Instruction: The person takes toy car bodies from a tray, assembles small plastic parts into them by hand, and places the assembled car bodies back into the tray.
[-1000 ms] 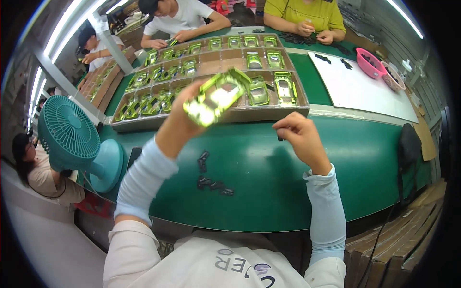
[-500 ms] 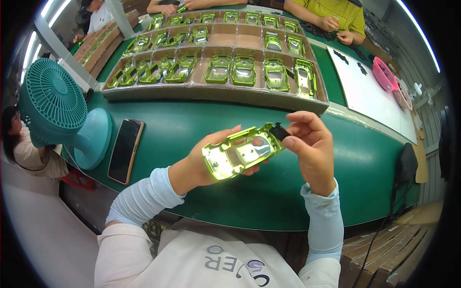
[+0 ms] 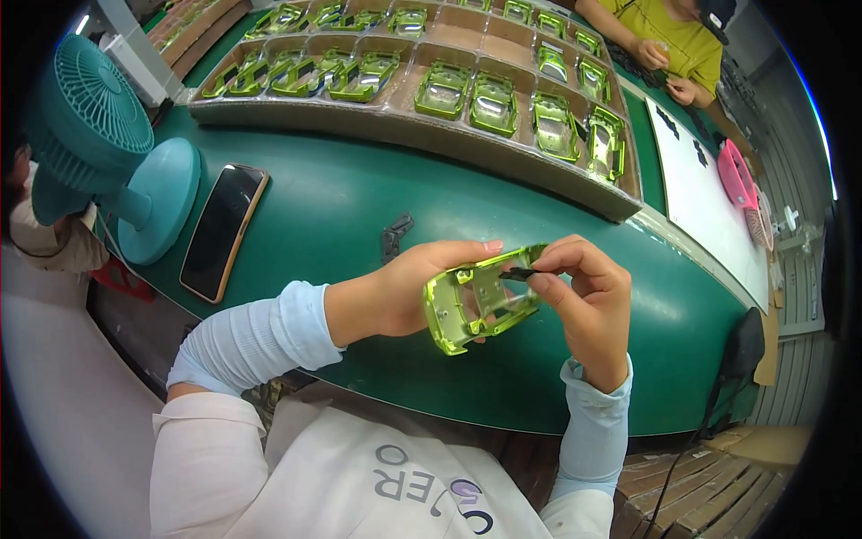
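Observation:
My left hand (image 3: 406,289) grips a shiny lime-green toy car body shell (image 3: 446,316) by its side, with the hollow inside facing up. Between thumb and fingers of my right hand (image 3: 589,304), a small black plastic part (image 3: 515,273) is pinched at the right end of the shell. That part reaches over the shell's opening; whether it touches the inner wall I cannot tell. Just beyond my left hand, a dark angular plastic piece (image 3: 393,238) lies on the green table (image 3: 341,193).
A divided cardboard tray (image 3: 386,119) of green car shells stands across the table. To the left are a phone (image 3: 224,232) and a teal fan (image 3: 101,97). At right, a white board (image 3: 696,208) carries black parts and a pink basket (image 3: 736,175). A co-worker in yellow (image 3: 678,45) sits beyond.
The shell has been turned from outside up to inside up. My right hand has brought the black part over the shell's opening. The view has shifted, and the dark piece on the table now shows.

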The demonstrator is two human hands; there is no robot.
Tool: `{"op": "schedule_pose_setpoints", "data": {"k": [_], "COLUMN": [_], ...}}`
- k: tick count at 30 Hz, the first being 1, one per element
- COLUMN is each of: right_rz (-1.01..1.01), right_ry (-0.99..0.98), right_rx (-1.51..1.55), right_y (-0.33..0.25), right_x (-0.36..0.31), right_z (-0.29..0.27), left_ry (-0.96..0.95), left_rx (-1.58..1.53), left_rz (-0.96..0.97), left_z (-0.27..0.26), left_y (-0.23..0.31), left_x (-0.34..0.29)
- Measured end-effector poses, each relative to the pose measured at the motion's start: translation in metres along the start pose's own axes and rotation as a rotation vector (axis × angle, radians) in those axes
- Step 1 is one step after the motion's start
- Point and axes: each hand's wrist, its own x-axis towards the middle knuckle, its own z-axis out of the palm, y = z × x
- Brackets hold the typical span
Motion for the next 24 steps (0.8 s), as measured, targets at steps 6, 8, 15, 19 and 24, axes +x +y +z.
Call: {"op": "schedule_pose_setpoints", "data": {"k": [6, 8, 15, 19, 24], "right_rz": [0.240, 0.221, 0.190, 0.200, 0.144], "right_ry": [0.015, -0.008, -0.080, -0.092, -0.112], "right_rx": [0.349, 0.266, 0.015, -0.114, -0.141], "right_y": [-0.009, -0.011, 0.003, -0.005, 0.004], "right_x": [-0.004, -0.004, -0.005, -0.003, -0.005], "right_z": [0.001, 0.002, 0.017, 0.019, 0.022], "left_ry": [0.054, 0.077, 0.057, 0.041, 0.077], "left_rx": [0.365, 0.424, 0.548, 0.565, 0.651], "left_rz": [0.440, 0.488, 0.520, 0.525, 0.501], "left_z": [0.005, 0.002, 0.000, -0.001, 0.000], "left_y": [0.005, 0.004, 0.001, -0.001, -0.004], "left_x": [-0.004, -0.001, 0.002, 0.003, 0.002]}}
